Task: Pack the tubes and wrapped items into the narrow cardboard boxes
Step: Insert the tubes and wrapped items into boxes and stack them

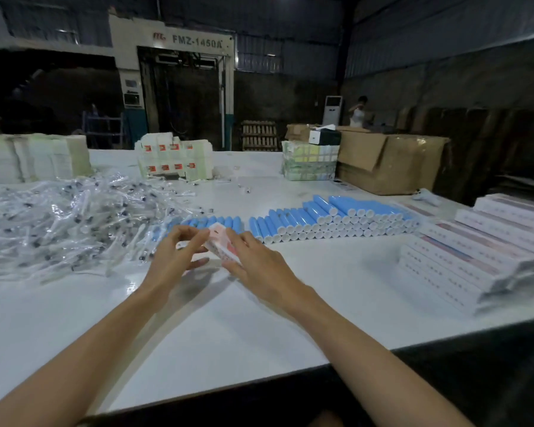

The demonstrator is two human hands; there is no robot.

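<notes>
**Desk:** What do the hands have hold of?

**Photographer:** A narrow white-and-pink cardboard box [221, 241], held over the white surface [228, 318] in front of the person. The left hand [176, 257] pinches its left end, fingers curled over the top and thumb beneath. The right hand [256, 266] has its grip closed along the box's right side. Blur hides whether the box's flap is open.

**Desk:** And the goods to be packed?

**Photographer:** Blue plastic tubes with white caps [336, 218] lie in stacked rows just beyond the hands and off to the right, caps facing the person. A few sit directly behind the box. A loose heap of clear-wrapped white items [59, 223] spreads over the left of the surface. Stacks of flat printed cartons [475, 254] sit at the right edge. A brown cardboard carton [389, 161] stands at the far right, one flap hanging open.
</notes>
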